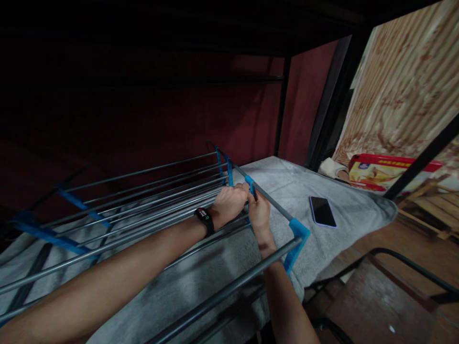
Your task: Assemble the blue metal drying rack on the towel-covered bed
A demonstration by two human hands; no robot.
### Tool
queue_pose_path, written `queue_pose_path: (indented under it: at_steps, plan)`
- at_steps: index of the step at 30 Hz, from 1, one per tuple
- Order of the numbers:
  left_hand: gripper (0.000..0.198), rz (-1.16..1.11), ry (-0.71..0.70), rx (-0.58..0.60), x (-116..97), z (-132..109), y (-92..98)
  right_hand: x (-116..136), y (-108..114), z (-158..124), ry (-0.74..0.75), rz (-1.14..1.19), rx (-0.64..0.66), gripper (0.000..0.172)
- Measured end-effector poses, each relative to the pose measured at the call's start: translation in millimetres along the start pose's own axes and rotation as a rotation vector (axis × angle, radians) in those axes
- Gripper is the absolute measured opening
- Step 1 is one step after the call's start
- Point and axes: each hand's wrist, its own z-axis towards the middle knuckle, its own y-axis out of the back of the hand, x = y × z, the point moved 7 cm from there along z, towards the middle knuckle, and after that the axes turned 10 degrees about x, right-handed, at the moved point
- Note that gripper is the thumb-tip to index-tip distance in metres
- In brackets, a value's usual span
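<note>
A clothes drying rack (201, 306) of grey metal bars and blue plastic joints lies across the grey blanket. Both hands meet at a blue plastic joint (250, 180) on the rack's right end bar. My left hand (231, 203), a black fitness band (204, 221) on its wrist, comes from the left over the bars with its fingers closed at the joint. From below, my right hand (260, 215) grips the same joint, its thumb up against it. The forearm passes under the front bar. My left fingertips are partly hidden behind the knuckles.
On the grey blanket (287, 177) to the right lies a phone (322, 211). A black bed frame post (284, 107) rises behind, with a dark overhang above. A chair (380, 296) stands at lower right, near a red and yellow box (387, 173) and a patterned curtain (405, 91).
</note>
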Motion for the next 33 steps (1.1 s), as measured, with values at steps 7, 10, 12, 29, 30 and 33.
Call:
queue_pose_path:
  at_steps: [7, 10, 12, 29, 30, 33]
  plan:
    - [0.026, -0.065, 0.026, 0.074, 2.5, 0.1, 3.3, 5.7, 1.7, -1.5, 0.01, 0.005, 0.007, 0.037]
    - [0.03, -0.088, 0.018, 0.097, 3.2, 1.0, 5.5, 6.8, 2.5, -2.2, 0.007, -0.009, 0.009, 0.037]
    - [0.033, -0.099, 0.014, 0.122, 4.1, 2.3, 5.2, 6.3, 2.5, -2.5, 0.005, -0.024, 0.006, 0.036]
    - [0.042, -0.033, 0.069, 0.074, 13.9, -20.0, 7.4, -2.4, -1.3, -2.9, -0.034, 0.023, 0.012, 0.033]
    - [0.042, -0.025, 0.057, 0.079, 14.1, -20.1, 6.8, -1.5, -1.2, -3.1, -0.031, 0.021, 0.008, 0.032]
    - [0.041, -0.012, 0.041, 0.09, 14.8, -18.1, 5.5, -0.7, -0.9, -3.1, -0.019, 0.003, 0.005, 0.031]
